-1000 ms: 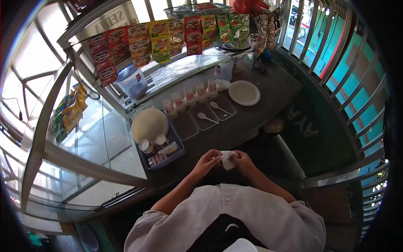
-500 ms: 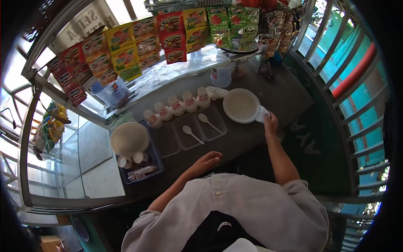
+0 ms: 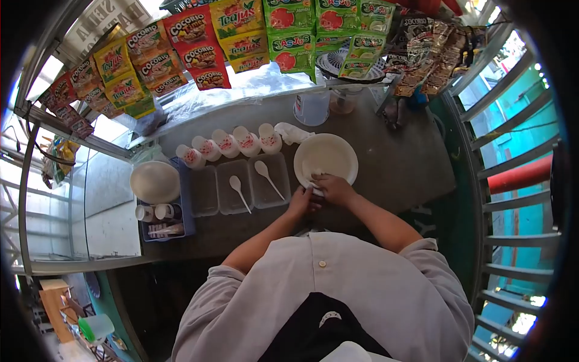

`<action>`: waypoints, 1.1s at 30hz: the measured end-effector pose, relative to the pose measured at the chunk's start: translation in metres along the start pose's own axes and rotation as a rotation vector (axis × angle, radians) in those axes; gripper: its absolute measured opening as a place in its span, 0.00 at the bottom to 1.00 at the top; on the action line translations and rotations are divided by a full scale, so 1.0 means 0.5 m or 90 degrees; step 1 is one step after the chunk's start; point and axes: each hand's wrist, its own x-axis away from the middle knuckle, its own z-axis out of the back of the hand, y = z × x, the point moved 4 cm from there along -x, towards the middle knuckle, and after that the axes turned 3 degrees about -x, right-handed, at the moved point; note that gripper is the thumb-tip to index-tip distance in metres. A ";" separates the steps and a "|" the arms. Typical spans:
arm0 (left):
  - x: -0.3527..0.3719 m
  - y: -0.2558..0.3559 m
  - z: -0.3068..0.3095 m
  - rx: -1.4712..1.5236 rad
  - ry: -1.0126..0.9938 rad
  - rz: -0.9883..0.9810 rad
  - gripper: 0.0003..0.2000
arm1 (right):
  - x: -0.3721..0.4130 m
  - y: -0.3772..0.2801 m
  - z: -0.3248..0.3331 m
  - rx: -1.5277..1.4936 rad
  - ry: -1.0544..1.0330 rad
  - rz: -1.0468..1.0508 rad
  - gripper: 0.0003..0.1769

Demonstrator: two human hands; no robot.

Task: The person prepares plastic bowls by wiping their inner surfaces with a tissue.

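Observation:
A round white bowl (image 3: 338, 151) stands on the dark counter in front of me. My right hand (image 3: 335, 188) is closed on a white cloth (image 3: 316, 186) at the near rim, its fingertips reaching just inside the bowl. Close beside it, at the near-left rim, my left hand (image 3: 303, 202) has its fingers curled; what they grip is partly hidden. Left of the bowl, clear plastic trays (image 3: 203, 188) lie in a row. One white spoon (image 3: 240, 192) rests in the middle tray, another spoon (image 3: 268, 178) in the right one.
Several white cups with red print (image 3: 224, 145) line the back of the trays, and a crumpled white cloth (image 3: 292, 133) lies behind the bowl. A blue basket (image 3: 188, 223) with cups stands left, near another white bowl (image 3: 155, 182). Drink sachets (image 3: 196, 45) hang above; metal bars (image 3: 518, 241) enclose the right.
My right hand has moved with the cloth from the bowl's right rim round to its near rim. My left hand has come forward to the bowl beside it. The view has shifted.

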 end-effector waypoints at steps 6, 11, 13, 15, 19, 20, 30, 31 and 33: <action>0.000 0.013 -0.012 -0.048 0.043 0.009 0.17 | -0.057 0.121 0.079 0.054 0.027 -0.086 0.24; 0.008 0.016 -0.017 -0.060 0.068 -0.017 0.18 | -0.136 0.029 0.005 0.073 -0.073 0.049 0.23; 0.015 0.011 -0.021 -0.061 0.081 -0.024 0.18 | -0.099 0.018 0.016 0.057 -0.188 0.093 0.23; 0.011 0.017 -0.016 -0.066 0.091 -0.035 0.18 | -0.057 0.034 0.044 0.044 -0.297 0.136 0.23; 0.016 0.024 -0.021 -0.063 0.083 0.003 0.18 | -0.006 0.095 0.131 0.142 -0.271 0.117 0.24; 0.021 0.030 -0.022 -0.079 0.086 0.005 0.18 | -0.014 0.106 0.147 0.185 -0.206 0.053 0.25; 0.026 0.026 -0.020 -0.084 0.138 -0.033 0.18 | -0.079 -0.003 0.014 0.117 -0.185 0.094 0.30; 0.018 0.017 -0.016 -0.061 0.121 -0.021 0.18 | -0.053 0.005 0.045 0.104 -0.259 0.116 0.29; 0.011 0.014 -0.019 -0.033 0.101 -0.011 0.17 | -0.017 0.032 0.097 0.095 -0.336 0.136 0.28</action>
